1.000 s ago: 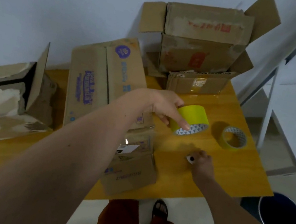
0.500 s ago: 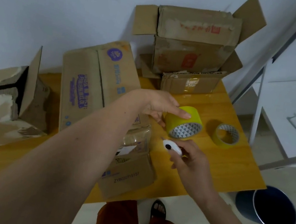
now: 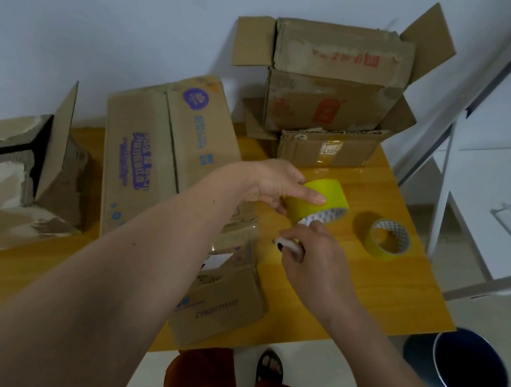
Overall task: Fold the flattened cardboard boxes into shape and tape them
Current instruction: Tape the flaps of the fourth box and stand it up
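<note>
Left hand (image 3: pixel 274 181) gripping tape roll (image 3: pixel 316 199), right hand (image 3: pixel 313 262) clutching small white cutter (image 3: pixel 289 245) — flattened box (image 3: pixel 167 152) unfolded, untaped.

table (image 3: pixel 364 297): wood, yellow | on it: cardboard boxes (image 3: pixel 167 152), tape roll (image 3: pixel 387 239)

small white tool (image 3: pixel 289 245) perhaps a cutter, mostly hidden by right hand (image 3: pixel 319 267)

Our bare arms, orange-brown legs, one dark sandal

Our left hand (image 3: pixel 277 185) and right hand (image 3: pixel 319 265) are bare, forearms sleeveless to the frame's lower edges. At bottom centre we wear orange-brown trousers (image 3: pixel 200 382) and a dark open-toed sandal (image 3: pixel 270 368); the pale patch at the very bottom is perhaps our shirt.
</note>
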Available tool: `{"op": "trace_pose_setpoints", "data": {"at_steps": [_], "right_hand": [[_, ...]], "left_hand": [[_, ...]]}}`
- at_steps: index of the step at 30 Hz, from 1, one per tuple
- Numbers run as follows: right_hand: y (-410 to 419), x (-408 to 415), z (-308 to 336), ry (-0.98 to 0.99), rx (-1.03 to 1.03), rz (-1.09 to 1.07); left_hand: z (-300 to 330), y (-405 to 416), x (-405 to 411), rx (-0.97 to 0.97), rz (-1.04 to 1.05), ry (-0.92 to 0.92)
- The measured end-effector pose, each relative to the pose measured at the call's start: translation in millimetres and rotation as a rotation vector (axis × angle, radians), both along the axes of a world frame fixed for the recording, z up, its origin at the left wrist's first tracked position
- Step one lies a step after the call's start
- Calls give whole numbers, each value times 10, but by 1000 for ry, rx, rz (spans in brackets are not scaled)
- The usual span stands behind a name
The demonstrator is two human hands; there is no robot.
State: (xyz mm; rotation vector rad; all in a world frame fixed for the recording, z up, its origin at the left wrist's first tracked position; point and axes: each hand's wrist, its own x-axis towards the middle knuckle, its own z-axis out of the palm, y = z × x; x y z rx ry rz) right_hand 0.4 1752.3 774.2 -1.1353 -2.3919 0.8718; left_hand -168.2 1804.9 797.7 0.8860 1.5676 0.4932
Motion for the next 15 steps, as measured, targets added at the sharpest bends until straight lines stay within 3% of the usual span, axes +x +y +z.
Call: {"op": "trace_pose_setpoints", "data": {"at_steps": [5,11,15], "right_hand": [[103,187,-160,96,-313,-126],[348,500,-541,250,-760,-481],[535,681,-851,337,-930,-734]], "left_hand": [[-58,36,21,79,211,-65],[-93,122,276,89,414,-99],[-370,81,759,168,518,26]]}}
